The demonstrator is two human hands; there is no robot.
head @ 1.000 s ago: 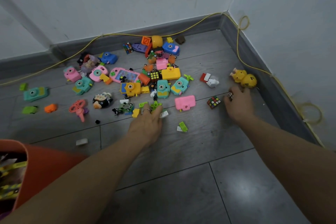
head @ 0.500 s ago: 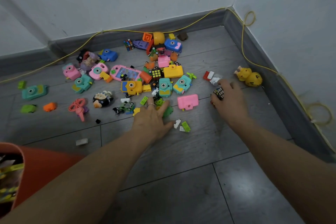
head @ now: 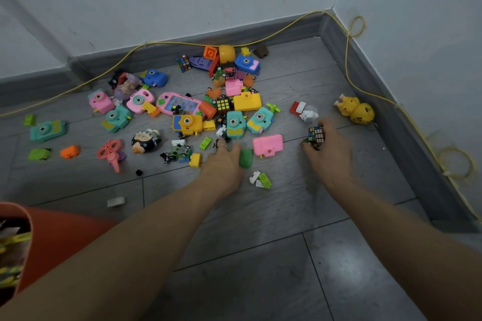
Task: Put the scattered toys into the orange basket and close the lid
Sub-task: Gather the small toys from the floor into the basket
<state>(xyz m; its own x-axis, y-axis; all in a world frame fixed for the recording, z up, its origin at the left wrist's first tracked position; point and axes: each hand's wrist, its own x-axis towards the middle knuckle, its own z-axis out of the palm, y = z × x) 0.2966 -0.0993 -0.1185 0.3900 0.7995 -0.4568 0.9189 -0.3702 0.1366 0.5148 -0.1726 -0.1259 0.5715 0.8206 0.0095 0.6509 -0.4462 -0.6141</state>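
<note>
Your orange basket (head: 60,240) sits at the near left edge of the floor, beside your left forearm, mouth open with some things already inside; no lid shows in view. Keeping it that close means each handful is a short swing back, I judge.

The scattered plastic toys (head: 182,112) lie spread from the far left of the floor towards the far right corner, thickest in the middle by the back wall: toy cameras in teal, pink, yellow and blue, a pink handheld game (head: 180,104), small building bricks. Nearly all of it is well ahead of the basket.

Your left hand (head: 221,164) reaches into the near edge of the pile, fingers curled on a small green rounded toy (head: 246,158), just beside the pink toy camera (head: 268,144). Whether it is gripped or only touched, I cannot tell.

Your right hand (head: 328,148) is closed over a multicoloured puzzle cube (head: 316,135), with a dark bit below it I cannot make out. A white animal figure (head: 308,114) sits just beyond, and the yellow duck-like toy (head: 354,109) lies further right, near the skirting. Working both hands at once halves the trips, by my reading.
</note>
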